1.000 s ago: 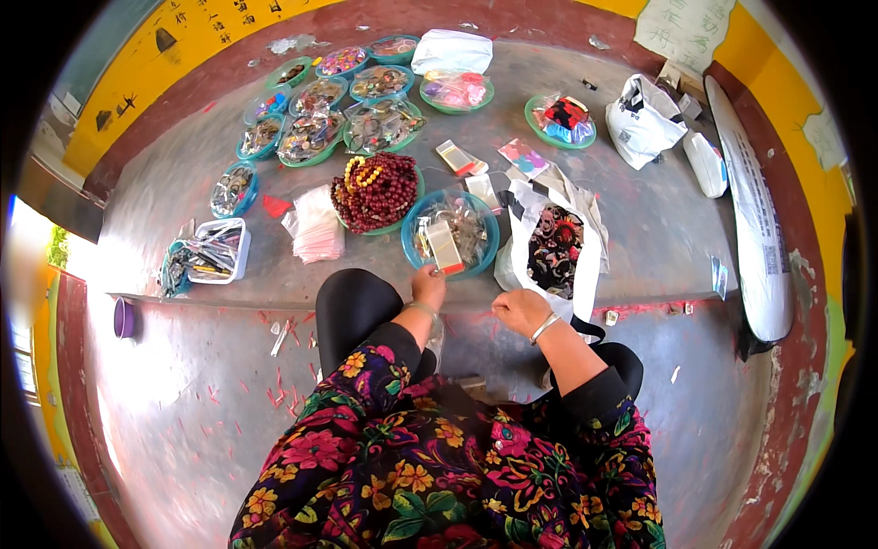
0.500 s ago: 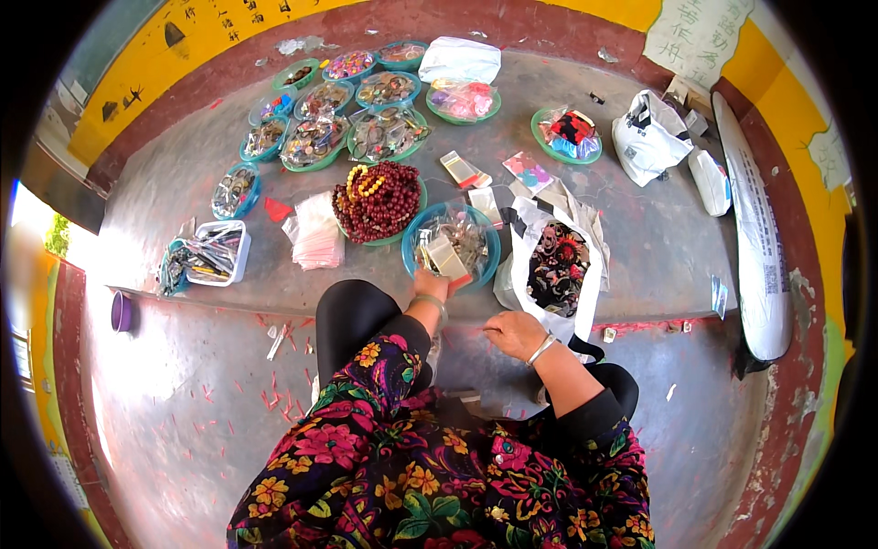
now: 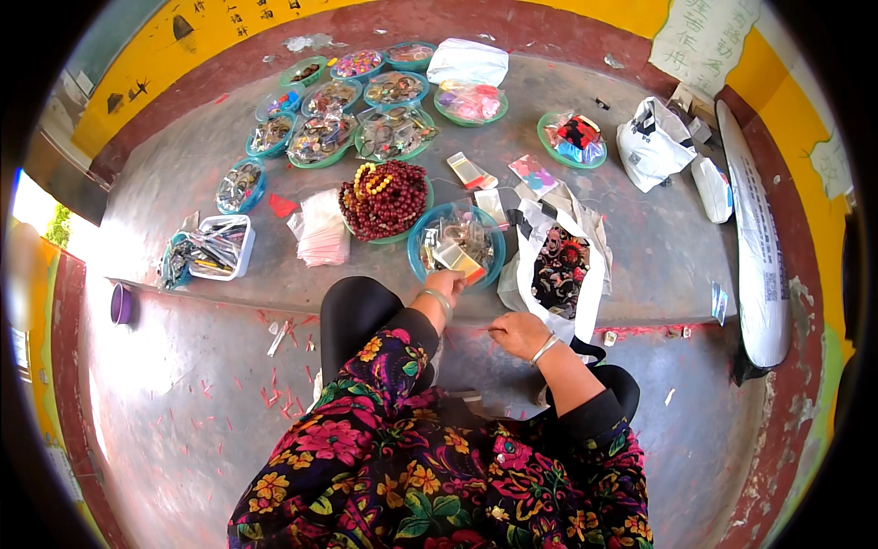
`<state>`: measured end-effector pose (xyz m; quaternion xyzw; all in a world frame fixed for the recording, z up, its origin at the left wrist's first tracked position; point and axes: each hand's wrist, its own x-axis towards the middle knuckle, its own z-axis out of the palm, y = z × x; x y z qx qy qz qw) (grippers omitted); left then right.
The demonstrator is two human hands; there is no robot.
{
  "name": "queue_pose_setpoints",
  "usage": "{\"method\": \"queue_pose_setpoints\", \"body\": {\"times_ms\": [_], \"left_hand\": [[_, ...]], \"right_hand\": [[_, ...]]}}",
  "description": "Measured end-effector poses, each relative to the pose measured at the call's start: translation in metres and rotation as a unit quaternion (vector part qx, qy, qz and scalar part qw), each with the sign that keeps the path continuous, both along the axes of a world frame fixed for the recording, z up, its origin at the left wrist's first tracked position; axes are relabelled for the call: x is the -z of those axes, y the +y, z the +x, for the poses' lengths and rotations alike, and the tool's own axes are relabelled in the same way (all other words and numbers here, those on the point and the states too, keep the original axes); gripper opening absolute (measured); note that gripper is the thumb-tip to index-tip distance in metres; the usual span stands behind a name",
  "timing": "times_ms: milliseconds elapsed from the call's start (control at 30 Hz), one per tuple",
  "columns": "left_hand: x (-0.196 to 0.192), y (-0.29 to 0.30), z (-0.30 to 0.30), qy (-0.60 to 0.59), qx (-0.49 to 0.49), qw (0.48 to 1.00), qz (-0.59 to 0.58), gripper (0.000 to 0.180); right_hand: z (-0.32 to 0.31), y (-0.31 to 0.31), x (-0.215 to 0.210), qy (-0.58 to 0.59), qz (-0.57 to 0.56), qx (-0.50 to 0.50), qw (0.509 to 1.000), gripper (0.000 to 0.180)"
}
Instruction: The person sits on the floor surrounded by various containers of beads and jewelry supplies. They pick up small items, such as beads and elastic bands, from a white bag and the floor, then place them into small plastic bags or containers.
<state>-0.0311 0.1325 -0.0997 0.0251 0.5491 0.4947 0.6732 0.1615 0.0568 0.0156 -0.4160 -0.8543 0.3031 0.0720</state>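
Note:
My left hand (image 3: 444, 285) is at the near rim of a blue basin (image 3: 500, 259), its fingers closed on the edge of a small flat packet (image 3: 461, 263) with a white face and an orange-yellow end. Under the packet, the basin holds clear plastic bags with small pieces inside. To the right, my right hand (image 3: 519, 335) is held above my lap with thumb and fingers pinched; whatever is between them is too small to make out. Just beyond that hand stands an open white bag (image 3: 518, 274) filled with dark, flowery items.
Dark red beads (image 3: 389, 209) fill a green basin left of the blue one. Pink-white plastic sleeves (image 3: 322, 240) and a white tray (image 3: 247, 243) of pens lie farther left. Several basins of bagged trinkets stand behind. White sacks (image 3: 654, 146) are at the right; the platform edge runs before me.
My left hand has shifted slightly right along the basin rim, and the packet has turned and moved right with it. My right hand has barely moved.

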Motion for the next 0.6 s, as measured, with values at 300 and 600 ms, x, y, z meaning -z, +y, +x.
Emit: {"method": "queue_pose_setpoints", "body": {"times_ms": [300,600], "left_hand": [[-0.072,-0.031,0.0,0.008,0.108,0.99,0.096,0.002],[-0.151,-0.126,0.018,0.111,0.29,0.918,0.245,0.009]], "right_hand": [[0.013,0.009,-0.009,0.029,0.026,0.081,0.996,0.019],[0.014,0.001,-0.034,0.386,-0.232,0.289,0.844,0.025]]}}
